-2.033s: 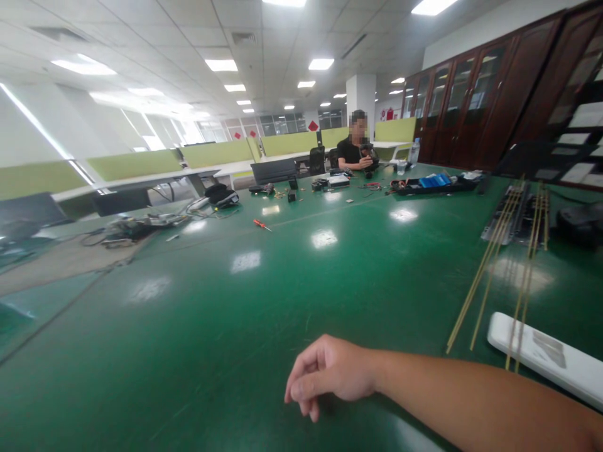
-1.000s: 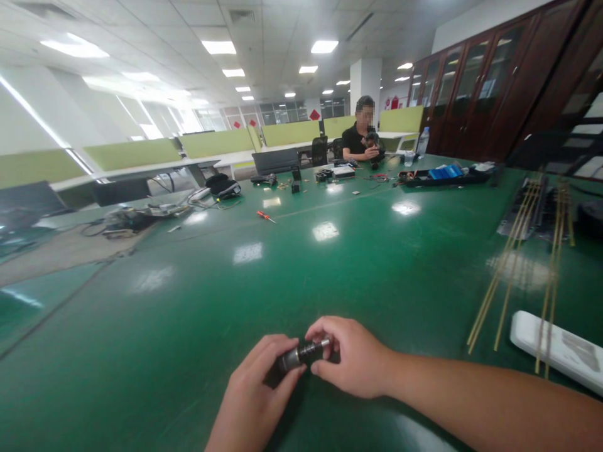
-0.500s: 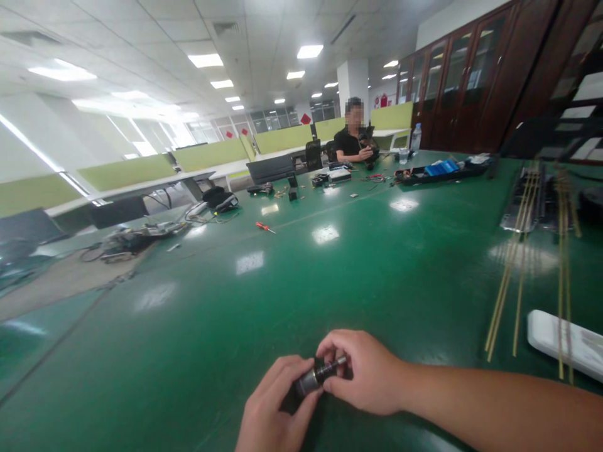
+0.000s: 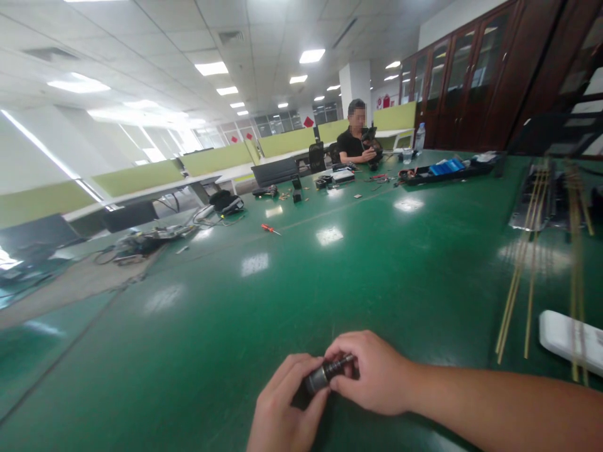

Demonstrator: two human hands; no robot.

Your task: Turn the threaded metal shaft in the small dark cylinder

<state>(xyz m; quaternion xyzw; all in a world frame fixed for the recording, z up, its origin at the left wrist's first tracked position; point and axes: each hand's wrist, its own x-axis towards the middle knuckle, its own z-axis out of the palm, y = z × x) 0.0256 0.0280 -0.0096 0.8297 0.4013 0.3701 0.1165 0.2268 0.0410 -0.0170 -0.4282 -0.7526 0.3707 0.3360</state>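
Low in the head view, a small dark metal cylinder with a thin shaft is held between both hands, just over the green tabletop. My left hand has its fingers and thumb closed around the thicker body end. My right hand pinches the narrower shaft end, which points up and to the right. The fingertips of the two hands are close together, and part of the cylinder is hidden behind them.
Thin yellowish sticks and a white case lie at the right. A red-handled screwdriver rests farther off. Tangled parts sit at the left. Across the table a person holds a dark object near a black tray.
Both hands and the cylinder appear slightly farther right in the view, as does the whole scene. The grip on the cylinder looks the same.
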